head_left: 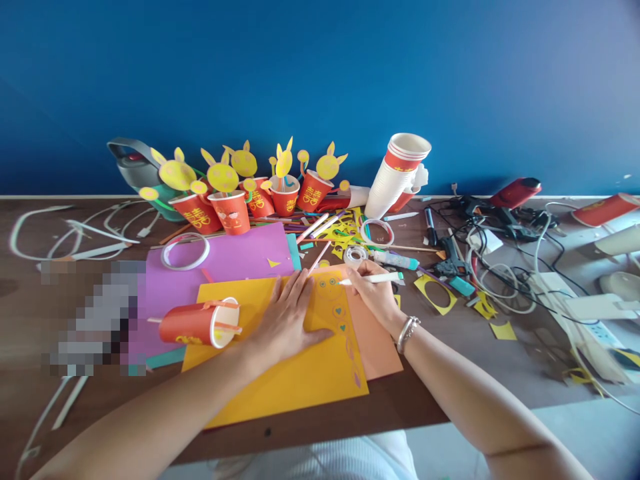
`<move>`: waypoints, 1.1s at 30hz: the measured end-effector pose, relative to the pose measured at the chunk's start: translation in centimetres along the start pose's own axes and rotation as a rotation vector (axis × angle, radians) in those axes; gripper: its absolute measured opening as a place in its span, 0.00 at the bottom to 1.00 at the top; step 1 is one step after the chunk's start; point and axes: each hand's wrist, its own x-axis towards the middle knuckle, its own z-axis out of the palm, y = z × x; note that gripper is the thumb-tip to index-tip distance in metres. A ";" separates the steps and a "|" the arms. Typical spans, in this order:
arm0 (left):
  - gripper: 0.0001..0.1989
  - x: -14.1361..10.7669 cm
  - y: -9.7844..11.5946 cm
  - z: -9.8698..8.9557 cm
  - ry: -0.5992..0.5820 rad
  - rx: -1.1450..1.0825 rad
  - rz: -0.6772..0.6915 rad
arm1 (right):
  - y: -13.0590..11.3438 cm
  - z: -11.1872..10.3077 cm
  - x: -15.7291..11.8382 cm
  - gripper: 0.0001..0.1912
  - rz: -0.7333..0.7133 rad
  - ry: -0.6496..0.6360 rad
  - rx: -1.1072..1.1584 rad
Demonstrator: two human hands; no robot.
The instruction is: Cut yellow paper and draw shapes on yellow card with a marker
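Observation:
My left hand [290, 313] lies flat with its fingers spread on a yellow-orange sheet of paper [260, 387]. In my right hand [373, 290] is a white marker [375, 279], its tip near the sheet's upper right corner and its green end pointing right. Small drawn circles, hearts and leaf shapes run down the sheet's right edge. A peach sheet [380, 353] shows from beneath on the right, and a purple sheet [235, 257] lies behind on the left. On the yellow-orange sheet a red paper cup [193, 325] rests on its side, left of my left hand, with orange strips attached.
Several red cups with yellow paper rabbit heads [223, 177] stand along the blue wall. A leaning stack of white cups [387, 183], tape rolls [185, 252], yellow scraps [435, 293], glue guns [450, 260] and tangled cables [505, 283] surround the sheets.

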 end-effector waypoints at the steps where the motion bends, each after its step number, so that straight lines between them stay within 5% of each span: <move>1: 0.47 0.0 0.0 0.0 -0.001 0.005 0.002 | -0.1 -0.1 0.0 0.17 -0.032 0.013 -0.024; 5: 0.47 0.1 0.0 0.0 0.002 0.008 0.006 | 0.2 0.0 0.0 0.15 -0.118 -0.008 -0.073; 11: 0.47 0.1 0.1 0.0 0.001 0.004 -0.002 | 0.7 0.3 0.0 0.17 -0.015 -0.075 -0.046; 33: 0.47 0.1 0.0 0.1 0.014 0.003 0.007 | 1.7 0.5 0.1 0.15 -0.049 -0.112 -0.070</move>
